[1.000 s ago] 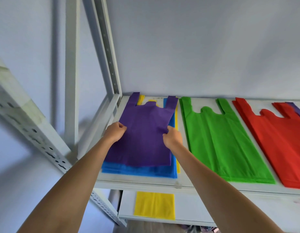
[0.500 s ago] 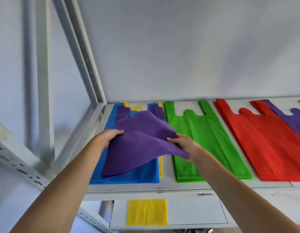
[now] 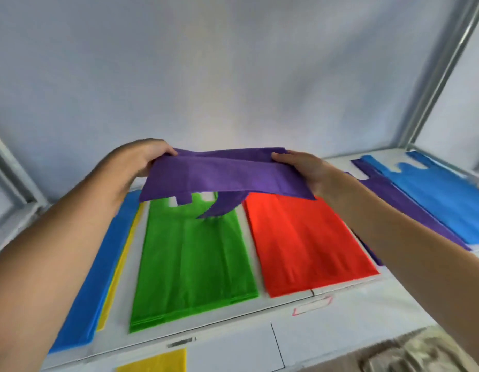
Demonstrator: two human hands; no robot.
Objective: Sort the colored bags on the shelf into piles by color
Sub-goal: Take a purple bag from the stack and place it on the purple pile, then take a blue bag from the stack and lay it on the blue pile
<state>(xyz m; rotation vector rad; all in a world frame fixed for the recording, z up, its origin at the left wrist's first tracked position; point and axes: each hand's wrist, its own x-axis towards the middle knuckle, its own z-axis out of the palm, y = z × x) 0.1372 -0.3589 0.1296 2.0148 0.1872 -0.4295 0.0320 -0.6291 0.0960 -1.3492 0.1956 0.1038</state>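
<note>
A purple bag (image 3: 227, 175) hangs in the air above the shelf, stretched between both hands. My left hand (image 3: 137, 159) grips its left edge and my right hand (image 3: 302, 167) grips its right edge. Its handles droop over the top of the green pile (image 3: 192, 259). Right of that lies the red pile (image 3: 305, 242). A blue bag (image 3: 98, 277) with a yellow bag (image 3: 117, 275) under it lies at the left. A purple pile (image 3: 404, 208) and a second blue pile (image 3: 442, 194) lie at the right, partly behind my right forearm.
The white shelf (image 3: 367, 296) has a front edge with a small red outlined mark. A yellow bag (image 3: 157, 362) lies on the lower shelf. Metal uprights stand at the far left and at the right (image 3: 442, 73). A wall closes the back.
The purple bag has been lifted off the left blue stack and carried to the right, now over the green and red piles. The view has swung right, showing the far purple and blue piles.
</note>
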